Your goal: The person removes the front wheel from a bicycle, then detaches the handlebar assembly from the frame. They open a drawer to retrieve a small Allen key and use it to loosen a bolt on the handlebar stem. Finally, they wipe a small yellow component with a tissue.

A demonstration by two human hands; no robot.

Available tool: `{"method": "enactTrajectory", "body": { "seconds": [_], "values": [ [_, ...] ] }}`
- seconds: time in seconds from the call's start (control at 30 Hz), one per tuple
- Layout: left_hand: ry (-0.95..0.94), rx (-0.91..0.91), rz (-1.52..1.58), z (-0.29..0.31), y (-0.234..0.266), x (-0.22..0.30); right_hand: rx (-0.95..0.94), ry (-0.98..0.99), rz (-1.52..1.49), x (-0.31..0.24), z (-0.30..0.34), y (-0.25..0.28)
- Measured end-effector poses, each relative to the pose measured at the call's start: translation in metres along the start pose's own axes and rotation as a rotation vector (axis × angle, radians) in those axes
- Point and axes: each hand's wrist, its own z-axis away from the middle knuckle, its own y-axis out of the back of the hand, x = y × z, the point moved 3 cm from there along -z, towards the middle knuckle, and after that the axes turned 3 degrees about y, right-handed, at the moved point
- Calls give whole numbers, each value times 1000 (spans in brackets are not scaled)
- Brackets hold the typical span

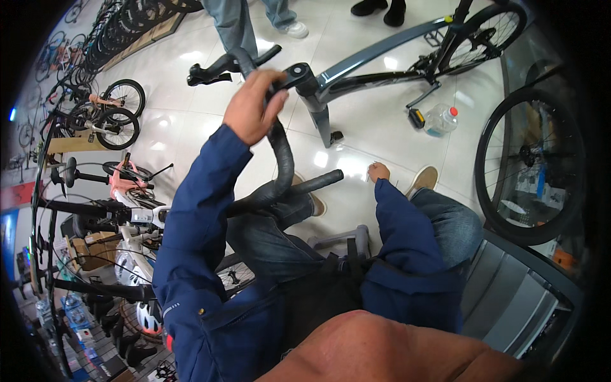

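Note:
In front of me stands a road bike with a dark grey frame [382, 51]; its fork [318, 114] points down with no wheel in it. The drop handlebar [280, 149], wrapped in black tape, is turned sideways toward me. My left hand [256, 107] is closed over the bar's top beside the stem [299, 73], thumb on the near side. Low by my right knee is my right hand [379, 172], apart from the bike, its fingers drawn together. A thin line seems to show at the fingertips, too small to name.
At right a loose bicycle wheel [487, 162] stands upright near a grey bin-like box [509, 293]. A clear bottle with a red cap [441, 121] is on the tiled floor by the pedal [416, 118]. Several bikes crowd the left; people's legs [232, 25] show at the top.

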Motion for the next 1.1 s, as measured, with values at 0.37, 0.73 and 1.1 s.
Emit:
{"method": "enactTrajectory", "body": {
  "seconds": [0.37,0.73,1.1],
  "values": [
    [145,4,-84,-59,-64,-40,116,-218,41,-20,25,22],
    [193,6,-139,-59,-65,-36,217,104,-455,-88,-7,-12],
    [183,30,-136,-60,-64,-33,16,-67,-1001,-124,-32,-108]
  ]
}}
